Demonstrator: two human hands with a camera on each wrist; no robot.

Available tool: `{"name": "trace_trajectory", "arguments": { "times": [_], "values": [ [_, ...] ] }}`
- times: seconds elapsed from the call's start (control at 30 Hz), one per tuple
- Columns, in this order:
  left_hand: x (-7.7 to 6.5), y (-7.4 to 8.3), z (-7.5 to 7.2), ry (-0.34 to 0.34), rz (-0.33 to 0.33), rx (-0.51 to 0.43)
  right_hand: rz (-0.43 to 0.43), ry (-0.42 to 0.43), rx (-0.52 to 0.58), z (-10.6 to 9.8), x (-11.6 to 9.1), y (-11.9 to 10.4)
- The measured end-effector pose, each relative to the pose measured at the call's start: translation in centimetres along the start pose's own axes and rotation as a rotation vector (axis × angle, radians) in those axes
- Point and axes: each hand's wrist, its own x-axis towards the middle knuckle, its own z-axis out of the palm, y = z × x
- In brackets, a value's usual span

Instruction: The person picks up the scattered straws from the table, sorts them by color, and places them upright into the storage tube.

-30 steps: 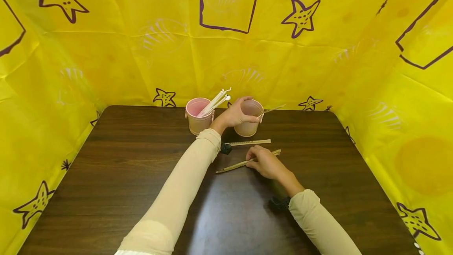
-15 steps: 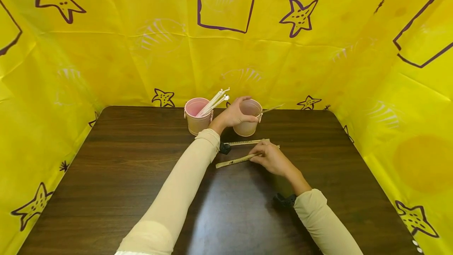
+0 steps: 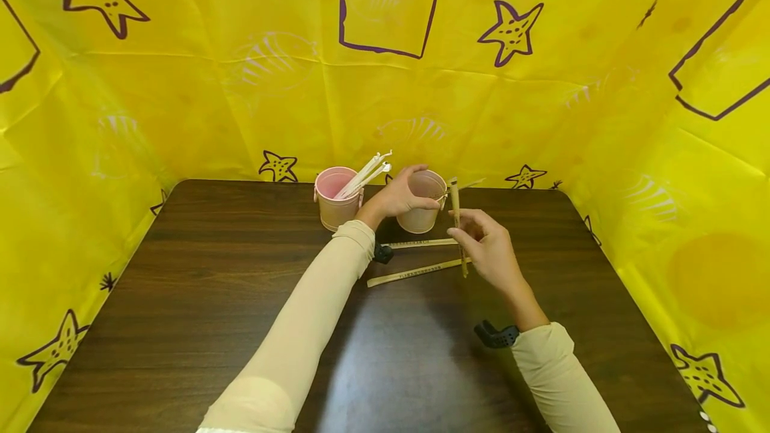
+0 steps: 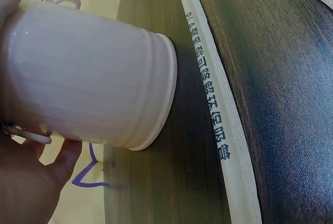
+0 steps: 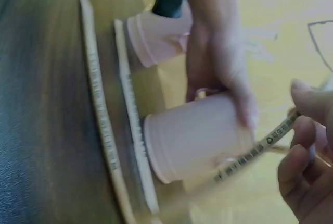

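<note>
My left hand [image 3: 397,194] holds the right-hand pale pink bucket [image 3: 418,220] at its rim, and the left wrist view shows this bucket's side close up. In front of it, my right hand [image 3: 494,254] pinches a brown paper-wrapped straw [image 3: 454,199] between thumb and fingers. That straw stands nearly upright, just right of the bucket; printed characters show on its wrapper in the right wrist view. A thin straw-like piece [image 3: 473,184] leans out over the same bucket's right rim. Two more wrapped straws lie on the table, a far one [image 3: 424,244] and a nearer one [image 3: 415,273].
Left of my left hand stands a second pink bucket [image 3: 339,214] with several white-wrapped straws [image 3: 363,178] leaning out of it. Yellow sheeting [image 3: 325,99] with starfish drawings rises behind the dark wooden table [image 3: 210,299] and along its sides.
My right hand has lifted a wrapped straw off the table, moved right and turned it from lying flat to nearly upright. Another straw stays behind where it was. My left hand keeps its place.
</note>
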Motion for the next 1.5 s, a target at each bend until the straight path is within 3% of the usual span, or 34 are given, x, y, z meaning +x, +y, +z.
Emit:
{"name": "trace_trajectory", "arguments": {
  "times": [0.2, 0.43, 0.63, 0.87, 1.03, 1.3, 1.5],
  "values": [
    [0.0, 0.1, -0.1, 0.004, 0.013, -0.007, 0.069, 0.187, 0.150, -0.8, 0.8, -1.9],
    [0.0, -0.1, 0.0, 0.007, 0.005, -0.006, -0.007, 0.465, 0.229, -1.5, 2.0, -2.0],
    [0.1, -0.1, 0.1, 0.005, 0.021, 0.003, -0.016, 0.590, 0.274, -1.4, 3.2, -2.0],
    [0.2, -0.1, 0.2, 0.005, 0.016, -0.012, 0.038, 0.555, 0.337, -0.1, 4.3, -2.9],
    [0.3, 0.0, 0.3, 0.007, 0.010, -0.025, 0.100, 0.488, 0.303, 0.8, 4.7, -3.8],
    [0.1, 0.0, 0.1, 0.009, 0.008, -0.013, 0.204, 0.398, 0.256, 2.8, 6.3, 0.1],
    [0.1, 0.0, 0.1, 0.011, 0.006, -0.016, 0.237, 0.320, 0.223, 3.5, 6.9, 1.1]
  ]
}}
